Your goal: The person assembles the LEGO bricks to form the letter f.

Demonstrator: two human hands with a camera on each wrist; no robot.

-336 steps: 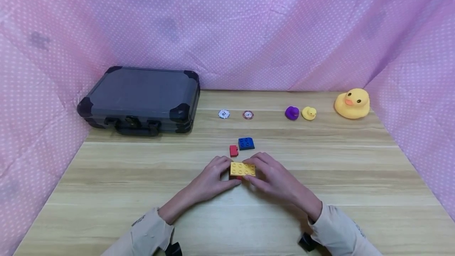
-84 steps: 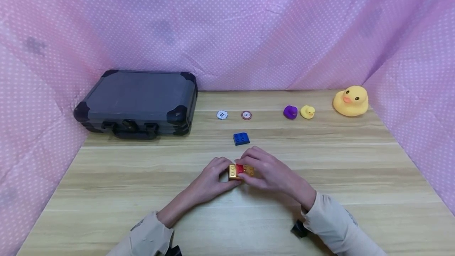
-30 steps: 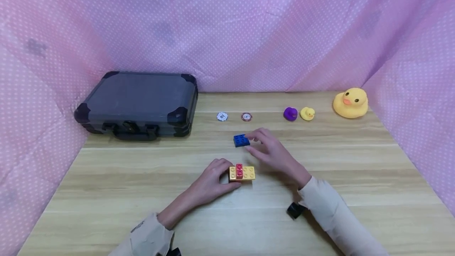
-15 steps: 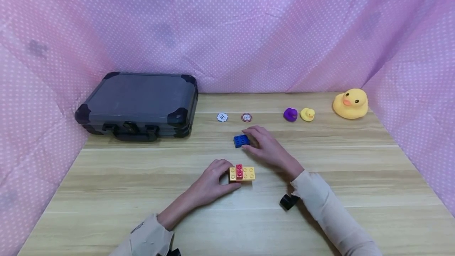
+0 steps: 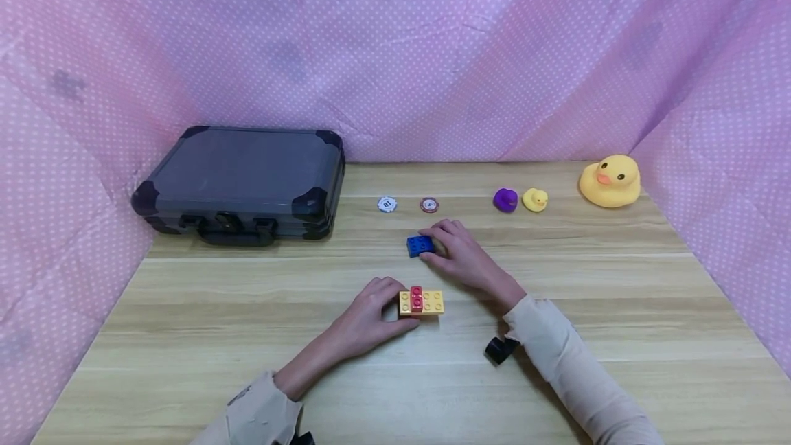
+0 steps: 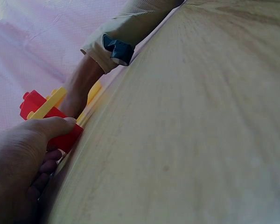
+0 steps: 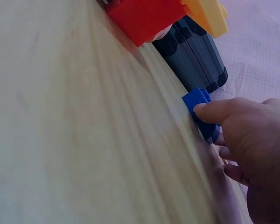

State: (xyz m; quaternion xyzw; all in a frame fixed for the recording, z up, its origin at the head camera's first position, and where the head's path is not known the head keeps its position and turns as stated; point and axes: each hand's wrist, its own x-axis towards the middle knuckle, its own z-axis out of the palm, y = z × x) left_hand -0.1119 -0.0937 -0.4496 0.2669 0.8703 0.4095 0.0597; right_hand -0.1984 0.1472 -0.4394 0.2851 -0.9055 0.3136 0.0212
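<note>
My left hand [image 5: 364, 321] holds the left end of a small stack of toy building bricks on the table. In it, a flat yellow brick [image 5: 434, 302] carries a narrow red brick [image 5: 417, 299] across its top, left of its middle. The left wrist view shows a larger red brick [image 6: 67, 139] underneath, with my thumb against it. Farther back, my right hand [image 5: 466, 258] pinches a blue brick [image 5: 418, 246] between thumb and fingers. In the right wrist view the blue brick [image 7: 194, 99] appears to rest on the tabletop; its far side is hidden.
A dark grey case [image 5: 247, 170] lies at the back left. A white chip [image 5: 387, 204] and a red-rimmed chip [image 5: 429, 204] lie behind the blue brick. Right of them are a small purple duck [image 5: 505, 200], a small yellow duck [image 5: 535, 200] and a large yellow duck [image 5: 610, 184].
The narrow red brick went from the table onto the yellow brick. My right hand left the stack, reached back and took hold of the blue brick. My left hand has stayed at the stack.
</note>
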